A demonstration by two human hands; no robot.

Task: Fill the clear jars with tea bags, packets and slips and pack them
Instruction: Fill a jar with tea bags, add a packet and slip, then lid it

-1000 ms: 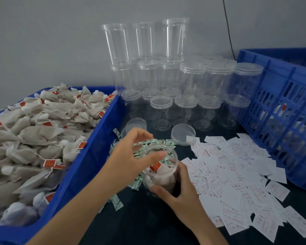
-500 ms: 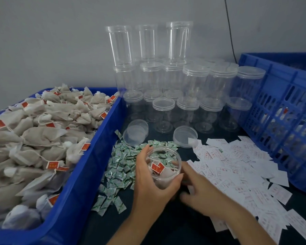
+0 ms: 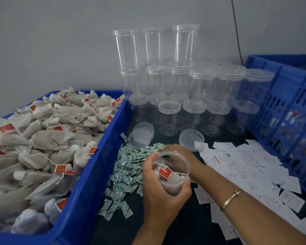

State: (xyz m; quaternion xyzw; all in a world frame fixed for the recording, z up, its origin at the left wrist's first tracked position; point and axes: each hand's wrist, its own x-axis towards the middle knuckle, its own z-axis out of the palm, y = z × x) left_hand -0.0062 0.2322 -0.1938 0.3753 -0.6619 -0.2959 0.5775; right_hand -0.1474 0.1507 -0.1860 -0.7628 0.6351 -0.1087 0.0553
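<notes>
Left of the open jar [image 3: 182, 167] sits a blue bin [image 3: 97, 161] heaped with tea bags [image 3: 42, 138], then a pile of green packets [image 3: 127, 167] on the dark surface. The left grip [image 3: 159, 197] curls round the jar, which holds tea bags. Just behind it, the right grip [image 3: 185, 156] reaches over the packets, its fingers hidden. White slips [image 3: 245, 165] lie to the right.

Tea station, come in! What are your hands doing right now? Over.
Left hand grips the open jar, tea bags inside. Right hand behind it, over the green packets, fingers hidden. Nothing blocking the packets. Over.
</notes>
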